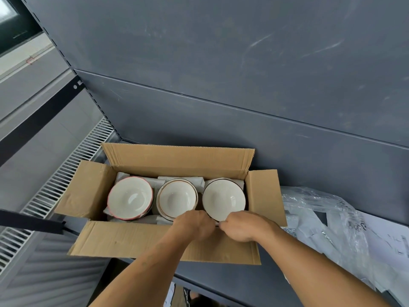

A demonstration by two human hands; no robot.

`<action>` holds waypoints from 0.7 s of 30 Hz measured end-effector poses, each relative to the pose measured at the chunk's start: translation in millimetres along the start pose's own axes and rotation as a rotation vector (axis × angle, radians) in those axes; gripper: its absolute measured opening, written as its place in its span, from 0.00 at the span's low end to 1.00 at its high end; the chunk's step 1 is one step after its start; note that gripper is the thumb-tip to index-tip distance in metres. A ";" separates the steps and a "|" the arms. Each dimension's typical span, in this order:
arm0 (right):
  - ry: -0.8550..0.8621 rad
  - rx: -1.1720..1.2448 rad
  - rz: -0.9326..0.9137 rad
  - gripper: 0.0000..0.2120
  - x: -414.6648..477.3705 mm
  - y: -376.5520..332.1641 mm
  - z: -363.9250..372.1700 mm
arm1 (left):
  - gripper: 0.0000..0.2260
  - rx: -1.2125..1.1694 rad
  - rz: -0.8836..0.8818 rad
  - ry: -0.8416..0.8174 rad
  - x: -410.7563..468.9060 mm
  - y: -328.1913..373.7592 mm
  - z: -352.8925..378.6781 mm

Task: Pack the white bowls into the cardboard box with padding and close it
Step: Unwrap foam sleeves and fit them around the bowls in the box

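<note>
Left hand (194, 224) and right hand (241, 227) meet at 6 o'clock on the open box (141, 240).
The right hand pinches a white bit of padding (218, 224). The left hand's fingers curl into the box, their grip hidden. Three white bowls (177, 197) sit inside in a row from 9 to 3 o'clock. Crumpled plastic (321, 209) lies at the box's 3 o'clock.

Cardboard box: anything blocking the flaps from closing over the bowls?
Yes: the left hand and right hand reach across the near flap into the cardboard box by the right bowl. That flap can't fold until they withdraw. The other three flaps look unobstructed.
</note>
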State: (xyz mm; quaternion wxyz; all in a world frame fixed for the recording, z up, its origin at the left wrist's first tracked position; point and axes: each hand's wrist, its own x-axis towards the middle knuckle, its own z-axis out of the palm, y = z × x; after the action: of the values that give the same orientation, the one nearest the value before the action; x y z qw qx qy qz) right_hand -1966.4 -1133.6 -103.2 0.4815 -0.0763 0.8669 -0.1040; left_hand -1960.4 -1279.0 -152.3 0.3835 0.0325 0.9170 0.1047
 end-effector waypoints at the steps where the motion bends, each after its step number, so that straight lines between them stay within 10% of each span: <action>1: -0.022 0.014 0.006 0.21 0.3 -2.0 0.2 | 0.19 0.007 0.016 -0.044 0.8 -0.7 1.8; 14: 0.175 -0.029 0.021 0.19 8.5 1.2 17.3 | 0.15 -0.034 -0.008 0.079 2.2 -1.0 13.2; 21: -0.017 -0.037 0.052 0.24 27.2 -3.7 16.0 | 0.20 -0.005 -0.041 -0.024 2.4 3.3 7.4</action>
State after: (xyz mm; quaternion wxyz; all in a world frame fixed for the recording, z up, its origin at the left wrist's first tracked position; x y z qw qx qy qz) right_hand -1966.9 -1145.1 -132.7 0.4899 -0.0634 0.8663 -0.0747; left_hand -1957.0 -1274.2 -158.3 0.3965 0.0142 0.9126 0.0988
